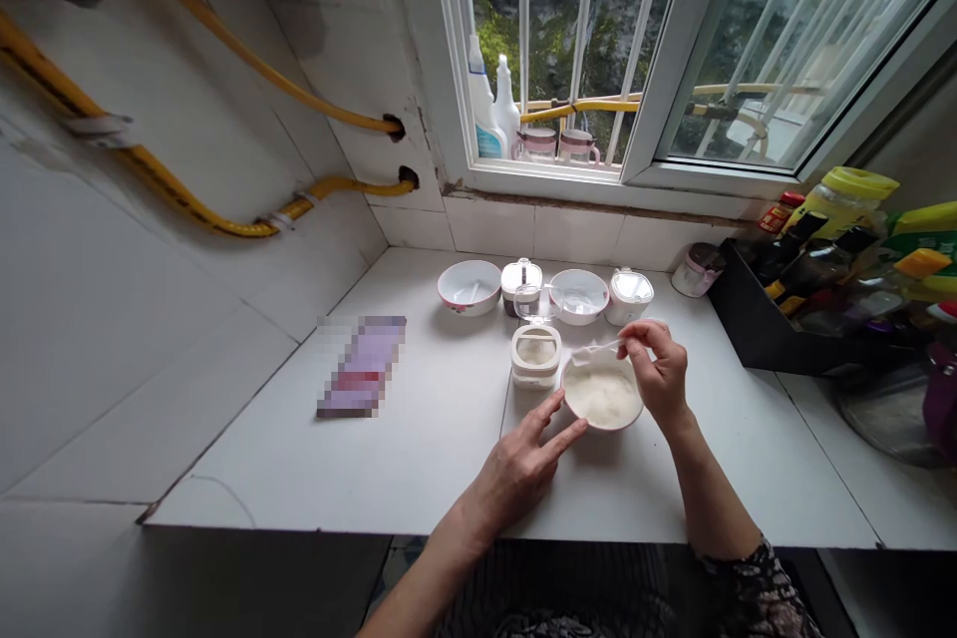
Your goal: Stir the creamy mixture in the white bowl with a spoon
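A white bowl [602, 397] of pale, creamy-looking contents stands near the counter's middle. Over its back rim, my right hand [655, 371] pinches the handle of a small whitish spoon [593, 353]. My left hand [527, 467] has its fingers spread, with fingertips against the bowl's left and front-left rim. Just left of the bowl is a square white container [536, 359] with a clear window on top. Behind stand a floral bowl [469, 288] with a spoon in it, a container of dark contents [521, 287], a second bowl [578, 296] and a white lidded jar [630, 296].
A pixelated purple item [364, 366] lies on the left of the white counter [299, 478]. At the right, a black bin [770, 329] holds bottles, with a small jar [698, 269] beside it. Yellow pipes [186, 194] run along the left wall, and a barred window is behind.
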